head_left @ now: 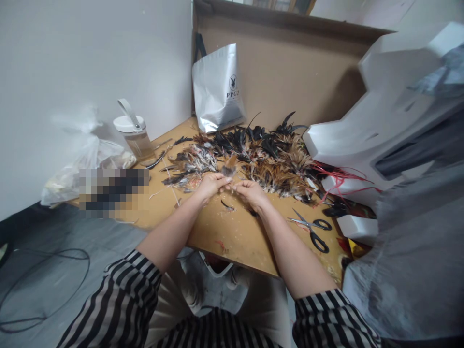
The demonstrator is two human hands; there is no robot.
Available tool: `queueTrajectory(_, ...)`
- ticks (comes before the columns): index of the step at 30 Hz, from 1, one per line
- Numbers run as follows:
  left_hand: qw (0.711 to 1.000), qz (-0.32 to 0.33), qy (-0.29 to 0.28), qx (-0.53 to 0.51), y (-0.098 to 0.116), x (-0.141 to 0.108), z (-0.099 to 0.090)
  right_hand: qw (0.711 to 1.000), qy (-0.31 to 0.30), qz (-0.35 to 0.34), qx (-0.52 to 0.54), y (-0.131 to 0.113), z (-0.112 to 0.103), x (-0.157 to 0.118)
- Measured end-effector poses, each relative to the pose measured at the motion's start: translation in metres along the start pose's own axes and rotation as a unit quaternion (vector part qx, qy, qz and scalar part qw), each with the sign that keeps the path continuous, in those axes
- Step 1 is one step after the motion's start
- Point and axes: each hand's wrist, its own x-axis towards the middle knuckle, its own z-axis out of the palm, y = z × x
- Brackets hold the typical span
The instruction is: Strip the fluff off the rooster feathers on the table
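Note:
Between thumb and fingers, my left hand (214, 187) pinches a small brown and grey feather (229, 167), its tip pointing up and away from me. My right hand (251, 193) is closed close beside it, fingertips together near the feather's lower end. Whatever the right fingers grip is too small to make out. Just beyond both hands spreads a heap of black, brown and white feathers (279, 169) on the wooden table (232, 241). A pair of black-handled scissors (310, 227) lies partly open to the right of my right forearm.
A silver bag (219, 89) stands at the back against a cardboard panel (290, 67). At the left are a lidded drink bottle (136, 137) and a white plastic bag (90, 162). White foam packing (337, 130) and red strings (340, 179) crowd the right side.

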Motion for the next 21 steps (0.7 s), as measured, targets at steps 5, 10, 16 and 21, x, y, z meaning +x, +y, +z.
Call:
queueTrajectory(5,0.987,-0.078,-0.003,-0.138,-0.002,0.002,-0.003,0.992,0.076,-0.043,0.088,0.004,0.001,0.006)
queueTrajectory(10,0.973,-0.138,-0.011,-0.187,-0.001,0.000,0.000,0.981,0.150,-0.092,0.084,0.008,0.013,0.009)
queueTrajectory(16,0.970,-0.143,-0.042,-0.191,-0.001,-0.001,0.002,0.971,0.203,-0.125,0.037,0.014,0.020,0.013)
queueTrajectory(21,0.969,-0.142,-0.051,-0.198,-0.004,0.000,0.001,0.971,0.197,-0.128,0.041,0.015,0.021,0.013)
